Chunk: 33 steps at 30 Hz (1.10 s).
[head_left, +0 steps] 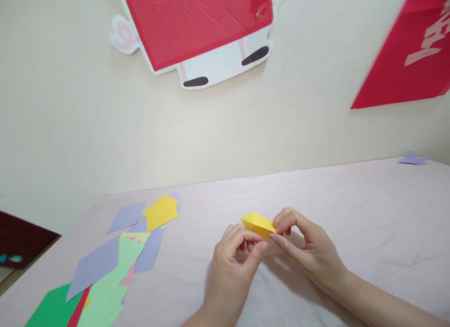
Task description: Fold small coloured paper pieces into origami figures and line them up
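A small folded yellow paper piece (258,224) is held just above the pale pink tabletop (351,214), near the middle. My right hand (304,249) pinches its right end between thumb and fingers. My left hand (234,259) has curled fingers closed at the piece's lower left side, thumb touching it. Both hands grip the same folded paper.
Several loose coloured paper sheets lie at the left: lilac (94,266), light green (116,280), yellow (161,212), dark green (52,310). A small lilac folded shape (413,159) sits at the far right edge. Red and white decorations (200,32) hang on the cream wall.
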Each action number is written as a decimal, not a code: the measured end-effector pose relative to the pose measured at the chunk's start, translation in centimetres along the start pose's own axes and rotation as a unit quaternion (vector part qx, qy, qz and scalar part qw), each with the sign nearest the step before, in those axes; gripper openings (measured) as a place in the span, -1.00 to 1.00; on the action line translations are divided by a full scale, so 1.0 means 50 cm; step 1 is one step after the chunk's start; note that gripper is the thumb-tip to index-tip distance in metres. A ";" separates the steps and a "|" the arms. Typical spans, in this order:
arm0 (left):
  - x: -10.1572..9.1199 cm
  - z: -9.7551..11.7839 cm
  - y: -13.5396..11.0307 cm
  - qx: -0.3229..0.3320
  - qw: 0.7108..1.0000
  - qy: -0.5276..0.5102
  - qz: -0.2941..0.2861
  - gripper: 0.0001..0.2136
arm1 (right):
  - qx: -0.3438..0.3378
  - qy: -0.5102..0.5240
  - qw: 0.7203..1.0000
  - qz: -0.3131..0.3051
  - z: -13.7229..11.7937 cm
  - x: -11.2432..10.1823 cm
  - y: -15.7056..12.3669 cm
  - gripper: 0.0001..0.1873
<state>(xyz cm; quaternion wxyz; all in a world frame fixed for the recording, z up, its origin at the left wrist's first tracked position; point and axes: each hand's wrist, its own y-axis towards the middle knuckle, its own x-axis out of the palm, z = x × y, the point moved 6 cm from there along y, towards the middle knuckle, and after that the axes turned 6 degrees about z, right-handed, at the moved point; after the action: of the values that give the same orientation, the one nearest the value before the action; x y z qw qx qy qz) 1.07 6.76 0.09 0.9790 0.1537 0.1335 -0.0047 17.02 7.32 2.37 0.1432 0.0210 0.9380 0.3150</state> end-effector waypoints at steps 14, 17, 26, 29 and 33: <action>0.000 -0.017 0.013 -0.024 0.998 0.052 -0.029 -0.79 | -0.233 -0.221 0.944 -0.078 -0.058 0.030 -0.015 -0.87; -0.003 0.006 0.021 0.107 0.979 0.166 -0.049 -0.86 | -0.212 -0.235 0.948 -0.033 -0.055 0.017 -0.012 -0.76; -0.003 0.018 0.019 0.183 0.956 0.226 -0.049 -0.87 | -0.173 -0.240 0.954 -0.037 -0.038 0.011 -0.006 -0.86; -0.004 0.020 0.018 0.171 0.962 0.206 -0.051 -0.89 | -0.162 -0.221 0.960 -0.054 -0.031 0.013 -0.007 -0.84; -0.003 0.025 0.018 0.158 0.974 0.152 -0.059 -0.91 | -0.130 -0.171 0.973 -0.085 -0.016 0.019 -0.005 -0.83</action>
<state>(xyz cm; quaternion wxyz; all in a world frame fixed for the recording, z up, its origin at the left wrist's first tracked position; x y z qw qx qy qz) 1.28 7.21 1.57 0.9088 0.2969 0.2869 -0.0606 15.88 6.79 2.60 0.3294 -0.0244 0.8490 0.4124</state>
